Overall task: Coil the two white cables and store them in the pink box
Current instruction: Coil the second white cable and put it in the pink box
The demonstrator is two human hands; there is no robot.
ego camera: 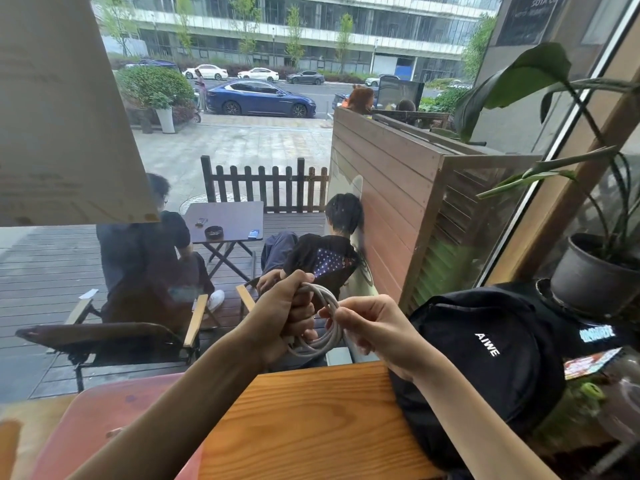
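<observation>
While both forearms reached out over the orange-brown wooden tabletop [304,427], the head view showed the left hand [284,317] curled into a fist around a bundle of thin white cable loops [327,327], gripping the coil at its nine o'clock side. The right hand [372,327] met the coil at its three o'clock side, thumb and forefinger pinching a strand there, the other fingers loosely bent beneath. The coil hung in the air between the two hands, raised above the far edge of the tabletop, several loops sagging toward six o'clock. Only this one coil could be made out; whether it held one cable or both could not be told.

A flat pink box-like surface with rounded corners [114,420] lay on the tabletop at about seven o'clock from the hands, partly hidden under the left forearm, well apart from the coil. A black fabric backpack lettered AIWE [485,344] rested against the tabletop's edge at four o'clock from the hands. Beyond it, toward three o'clock, stood a dark grey pot holding a long-leaved green plant [588,271]. Through the window glass, two seated people and a small dark folding table [225,220] occupied a wooden deck at twelve o'clock.
</observation>
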